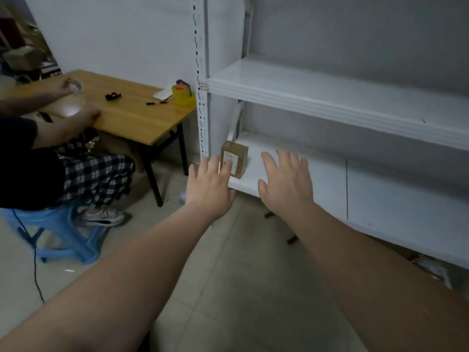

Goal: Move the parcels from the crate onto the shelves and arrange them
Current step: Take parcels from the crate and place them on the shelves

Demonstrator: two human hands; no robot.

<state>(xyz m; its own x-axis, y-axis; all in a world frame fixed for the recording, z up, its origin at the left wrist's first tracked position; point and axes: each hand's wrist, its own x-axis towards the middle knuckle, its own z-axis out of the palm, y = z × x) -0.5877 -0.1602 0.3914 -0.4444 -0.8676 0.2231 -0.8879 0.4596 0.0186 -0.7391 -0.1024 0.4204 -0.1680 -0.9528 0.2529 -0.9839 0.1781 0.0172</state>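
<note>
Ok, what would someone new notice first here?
Two open hands reach forward: the left hand in front of a brown cardboard parcel at the left end of the lower white shelf, the right hand over the shelf beside it. At far left, another person sits on a blue stool at a wooden table.

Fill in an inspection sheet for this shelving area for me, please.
Surface: white lower shelf carries one box; upper shelf, nothing seen on it.
Job's things: small brown box upright at the lower shelf's left end; crate not in view.
Clutter: wooden table with yellow tape roll, pens and a black clip.
Hands: left hand open, fingers straight before the box, contact unclear; right hand open above the lower shelf, holding nothing.
Cables: black cable on the floor by the blue stool.
Surroundings: another person seated on the stool at the table.
</note>
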